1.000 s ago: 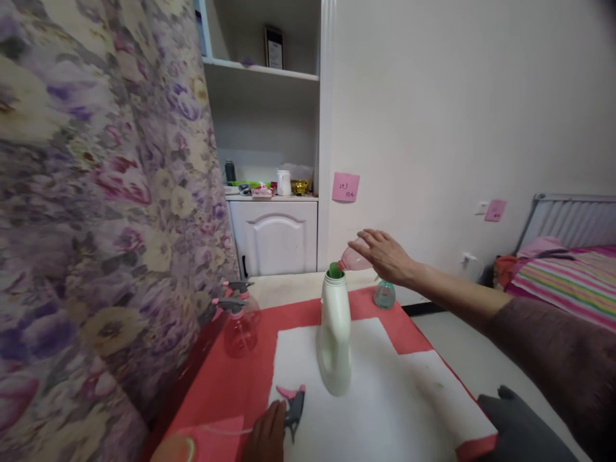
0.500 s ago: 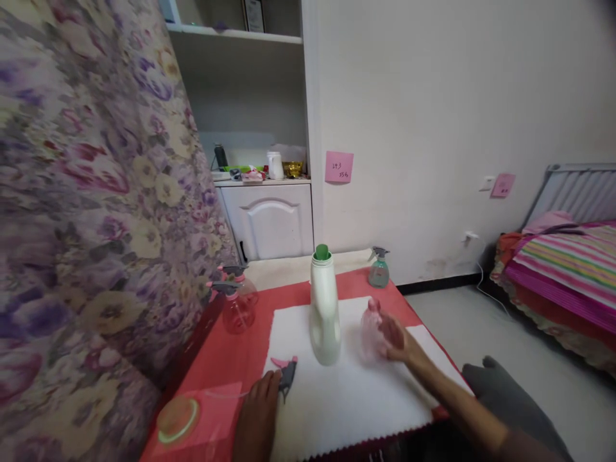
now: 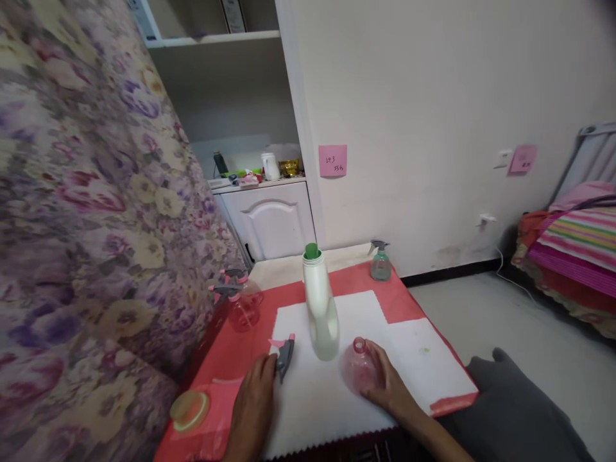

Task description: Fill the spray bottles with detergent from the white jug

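Observation:
My right hand [image 3: 387, 385] grips a clear pink bottle [image 3: 357, 369] that has no spray top, its round mouth facing up. At the left, my left hand [image 3: 255, 398] holds a grey and pink spray head [image 3: 285, 355] over the edge of the white cloth [image 3: 332, 410]. Between the hands and a little beyond them stands a tall pale green bottle [image 3: 320, 308] with a green piece [image 3: 312, 251] in its mouth.
Two pink spray bottles [image 3: 243, 312] stand at the left of the red tabletop [image 3: 221, 359]. A green spray bottle [image 3: 381, 265] is at the back right. A round lidded container [image 3: 189, 410] lies front left. A floral curtain borders the left.
My right hand has brought the pink bottle nearer and slightly left, with its mouth now tilted toward me. My left hand still holds the spray head. The head view has turned a little.

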### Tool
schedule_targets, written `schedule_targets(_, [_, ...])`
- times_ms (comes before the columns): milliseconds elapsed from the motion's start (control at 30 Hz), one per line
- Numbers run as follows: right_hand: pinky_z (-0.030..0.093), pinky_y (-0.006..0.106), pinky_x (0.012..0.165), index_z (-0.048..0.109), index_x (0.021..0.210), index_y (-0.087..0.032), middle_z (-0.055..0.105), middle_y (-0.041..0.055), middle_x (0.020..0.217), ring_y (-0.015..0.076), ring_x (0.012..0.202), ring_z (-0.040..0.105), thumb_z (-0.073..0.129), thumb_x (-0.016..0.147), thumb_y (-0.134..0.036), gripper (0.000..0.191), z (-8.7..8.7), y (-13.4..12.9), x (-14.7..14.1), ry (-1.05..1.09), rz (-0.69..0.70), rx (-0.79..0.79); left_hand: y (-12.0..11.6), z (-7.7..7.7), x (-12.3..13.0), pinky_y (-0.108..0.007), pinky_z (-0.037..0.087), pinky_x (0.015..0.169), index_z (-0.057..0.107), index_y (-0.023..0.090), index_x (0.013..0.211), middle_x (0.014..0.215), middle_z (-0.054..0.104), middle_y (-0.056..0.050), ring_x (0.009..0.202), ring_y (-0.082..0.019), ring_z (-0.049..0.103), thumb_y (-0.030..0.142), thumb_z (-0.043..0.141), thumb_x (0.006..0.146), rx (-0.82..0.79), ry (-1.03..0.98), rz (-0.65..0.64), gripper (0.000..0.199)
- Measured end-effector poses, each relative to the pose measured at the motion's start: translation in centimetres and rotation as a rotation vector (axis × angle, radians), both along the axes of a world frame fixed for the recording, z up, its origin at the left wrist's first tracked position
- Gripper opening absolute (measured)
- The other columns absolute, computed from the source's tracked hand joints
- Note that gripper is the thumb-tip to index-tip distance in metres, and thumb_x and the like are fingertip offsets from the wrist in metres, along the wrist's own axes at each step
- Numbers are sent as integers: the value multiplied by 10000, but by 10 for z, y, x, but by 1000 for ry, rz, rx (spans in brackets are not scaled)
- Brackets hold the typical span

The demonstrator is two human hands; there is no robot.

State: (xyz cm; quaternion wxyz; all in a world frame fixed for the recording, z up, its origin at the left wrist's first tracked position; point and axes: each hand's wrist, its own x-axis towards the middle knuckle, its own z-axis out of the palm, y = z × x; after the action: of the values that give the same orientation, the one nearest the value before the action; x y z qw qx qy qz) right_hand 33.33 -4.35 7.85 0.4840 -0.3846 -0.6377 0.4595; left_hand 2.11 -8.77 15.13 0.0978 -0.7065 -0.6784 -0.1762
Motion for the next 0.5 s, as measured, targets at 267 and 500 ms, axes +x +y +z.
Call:
schedule_targets(267, [265,525,1156,312,1404,-279,402,106,1475,311,1380,359,709,648,-241,855,9,-4,-1,-50,-40,-38,-32,84,57,-358,525,899,597,192,1104,1082,681,-74,1015,-237,637,415,567,831,215,-746,-52,354])
schedule_targets(500, [286,520,1147,355,1384,-273,444,103,1438,321,1357,389,738,609,-215,866,14,-3,0,-37,-33,-42,-42,120,111,-260,552,809,641,191,1039,1043,712,-50,879,-172,671,518,708,731,351,-1423,-35,454])
